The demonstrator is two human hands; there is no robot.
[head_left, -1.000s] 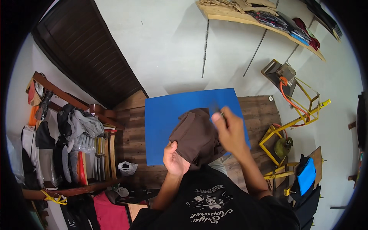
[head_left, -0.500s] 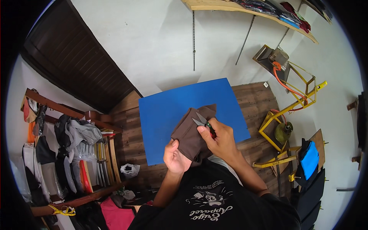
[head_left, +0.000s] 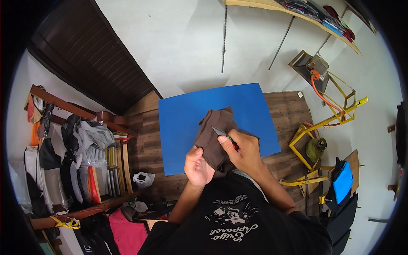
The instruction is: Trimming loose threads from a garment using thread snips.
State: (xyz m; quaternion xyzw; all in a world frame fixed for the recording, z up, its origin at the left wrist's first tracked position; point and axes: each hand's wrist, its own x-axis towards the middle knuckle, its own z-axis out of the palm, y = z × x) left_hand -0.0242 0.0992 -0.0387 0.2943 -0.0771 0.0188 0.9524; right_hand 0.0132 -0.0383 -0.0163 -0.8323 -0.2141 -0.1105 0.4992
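Brown cloth [head_left: 205, 142], gathered and folded with a stitched seam along it, is held up in front of my chest. My left hand [head_left: 199, 168] pinches its lower left edge between thumb and fingers. In my right hand [head_left: 245, 154] are small thread snips [head_left: 219, 131] with pointed metal blades. The blades lie together over the cloth, tips near its upper middle. Most of the handle is hidden by my fingers; a bit of green and red shows. Beneath the cloth lies a blue tabletop [head_left: 180, 121].
Shelving packed with garments and plastic bags [head_left: 91, 136] stands on the left. To the right is a yellow metal frame [head_left: 297, 144] with an orange hose. A folded bright blue cloth [head_left: 343, 180] rests near it. Overhead, a wooden wall shelf [head_left: 272, 5] holds packed clothes.
The snips' blades were spread apart and have come together. The cloth's upper part has shifted and folded differently. My head view has moved slightly, so the room appears displaced.
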